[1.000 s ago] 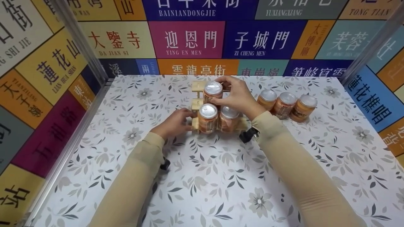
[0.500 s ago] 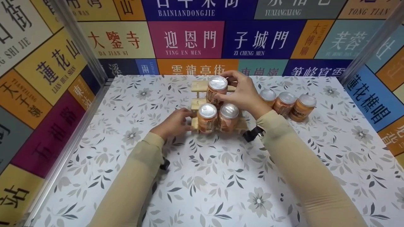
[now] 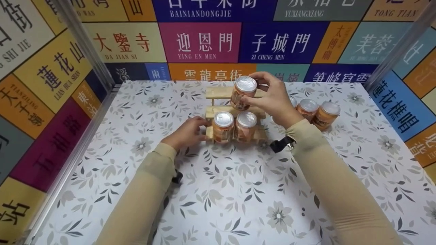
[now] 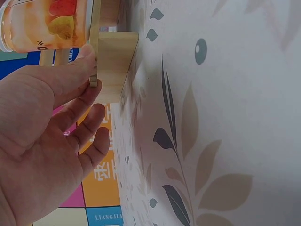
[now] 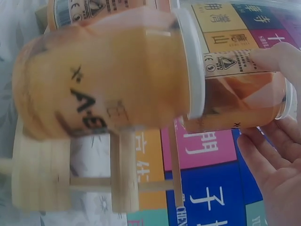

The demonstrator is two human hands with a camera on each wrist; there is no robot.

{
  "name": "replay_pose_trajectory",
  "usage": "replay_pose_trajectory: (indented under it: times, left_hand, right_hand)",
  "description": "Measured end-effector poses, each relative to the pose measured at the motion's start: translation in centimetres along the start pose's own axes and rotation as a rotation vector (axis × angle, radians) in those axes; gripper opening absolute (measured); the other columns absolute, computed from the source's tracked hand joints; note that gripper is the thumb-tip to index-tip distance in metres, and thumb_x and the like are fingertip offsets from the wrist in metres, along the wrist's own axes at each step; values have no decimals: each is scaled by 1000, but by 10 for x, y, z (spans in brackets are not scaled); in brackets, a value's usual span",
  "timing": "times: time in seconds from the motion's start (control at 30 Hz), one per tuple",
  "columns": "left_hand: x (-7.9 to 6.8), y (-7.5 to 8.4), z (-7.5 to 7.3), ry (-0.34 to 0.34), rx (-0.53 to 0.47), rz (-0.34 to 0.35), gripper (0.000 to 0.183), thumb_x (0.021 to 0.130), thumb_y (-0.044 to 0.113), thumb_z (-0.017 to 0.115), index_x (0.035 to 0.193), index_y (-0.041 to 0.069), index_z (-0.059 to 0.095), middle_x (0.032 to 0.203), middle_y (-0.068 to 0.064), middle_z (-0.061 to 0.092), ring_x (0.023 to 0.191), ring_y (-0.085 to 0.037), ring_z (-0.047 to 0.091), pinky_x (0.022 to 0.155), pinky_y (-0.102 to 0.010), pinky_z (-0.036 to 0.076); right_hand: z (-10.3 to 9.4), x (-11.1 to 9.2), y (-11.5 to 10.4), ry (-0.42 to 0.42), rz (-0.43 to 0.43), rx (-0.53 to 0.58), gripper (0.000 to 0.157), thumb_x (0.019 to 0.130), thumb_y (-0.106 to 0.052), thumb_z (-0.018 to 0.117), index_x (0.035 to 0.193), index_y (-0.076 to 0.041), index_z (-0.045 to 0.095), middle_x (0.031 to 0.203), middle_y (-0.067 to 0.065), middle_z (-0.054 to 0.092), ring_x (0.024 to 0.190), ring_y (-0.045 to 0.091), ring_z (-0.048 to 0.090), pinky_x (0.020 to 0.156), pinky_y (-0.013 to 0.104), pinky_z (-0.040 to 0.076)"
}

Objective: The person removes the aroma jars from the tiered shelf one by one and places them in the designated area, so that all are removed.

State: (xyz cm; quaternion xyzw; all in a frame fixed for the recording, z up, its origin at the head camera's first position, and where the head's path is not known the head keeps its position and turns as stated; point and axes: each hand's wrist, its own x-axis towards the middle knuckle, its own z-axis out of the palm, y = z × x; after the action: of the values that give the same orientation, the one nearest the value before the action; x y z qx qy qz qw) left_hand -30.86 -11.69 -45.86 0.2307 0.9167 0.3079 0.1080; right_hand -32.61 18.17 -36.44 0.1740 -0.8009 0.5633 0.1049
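My right hand (image 3: 277, 98) holds a fruit can (image 3: 244, 93) with a silver lid, thumb on the near side and fingers behind. It is slightly tilted, above the middle step of a small wooden tiered rack (image 3: 218, 92). Two similar cans, a left one (image 3: 223, 131) and a right one (image 3: 245, 132), stand side by side on the lowest step. My left hand (image 3: 185, 132) is at the rack's left end. In the left wrist view its thumb and forefinger pinch the slat's edge (image 4: 94, 70), beneath a can (image 4: 51, 23). The right wrist view shows the held can (image 5: 249, 96) behind a nearer can (image 5: 103, 80).
To the right of the rack stand more cans: a rightmost one (image 3: 326, 117), one beside it (image 3: 307, 109), and a third mostly hidden by my right hand. The tablecloth (image 3: 231, 194) is floral. Printed panels (image 3: 201, 41) enclose the table's back and sides.
My right hand has carried its can rightward and slightly up and back along the rack, past the left lower can. The left hand and the standing cans stay in place.
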Motion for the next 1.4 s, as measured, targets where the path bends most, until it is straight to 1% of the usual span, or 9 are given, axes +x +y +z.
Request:
replay_pose_trajectory:
  times: [0.1,0.27,0.47,0.6,0.77,0.87,1.13,1.3,1.4]
  left_hand:
    - [0,-1,0,-2,4,11,48,93,20,78,138,9,64,134,-11,59,118,-30,58,100,-44,51]
    - [1,-1,1,-7,-4,-4,48,93,20,79,137,10,65,132,-10,59,118,-28,58,101,-43,51]
    - [-1,-2,2,-4,-25,-7,50,92,19,79,139,11,64,131,-10,59,118,-29,58,101,-43,50]
    - [0,-2,1,-1,-26,-4,50,92,19,79,139,11,64,131,-9,59,118,-28,57,102,-43,50]
    - [1,-1,0,4,-21,-3,49,91,18,80,137,10,65,130,-10,60,116,-29,58,99,-43,51]
    - [1,-1,0,5,-24,1,50,91,17,80,137,9,65,130,-10,60,115,-29,59,98,-42,51]
    - [1,-2,3,3,-19,31,49,93,19,78,138,7,64,133,-13,59,118,-31,59,99,-44,52]
    - [2,-2,2,8,-42,11,48,92,18,79,137,8,65,132,-11,60,119,-29,59,100,-43,52]
    - [3,-1,2,8,-41,9,49,91,18,80,137,8,65,132,-11,60,119,-29,59,100,-43,52]
  right_hand:
    - [-7,-2,4,24,-16,-24,66,74,-8,93,132,-6,61,129,8,64,120,19,62,109,29,50]
    - [-21,-8,10,67,-41,-53,64,75,-12,93,131,-6,62,126,9,64,118,18,62,109,29,51]
    - [-41,-17,17,106,30,-117,66,75,-18,94,132,-10,62,129,6,64,122,18,62,110,29,50]
    - [-54,-26,23,100,55,-156,67,75,-18,94,133,-10,61,130,7,63,123,20,64,106,27,53]
    - [-65,-37,33,84,13,-199,65,74,-13,94,131,-7,63,126,9,65,115,20,68,94,21,57]
    - [-70,-45,40,76,27,-229,64,75,-13,93,131,-6,62,125,10,65,112,21,69,88,19,58]
    - [-86,-64,54,73,140,-218,64,78,-14,91,134,-10,60,129,12,64,120,29,67,89,16,56]
    - [-94,-74,68,41,146,-269,65,79,-16,91,136,-11,59,127,12,65,115,27,68,85,19,59]
    - [-98,-80,77,26,142,-287,65,79,-14,91,136,-9,59,126,13,66,112,24,68,86,19,58]
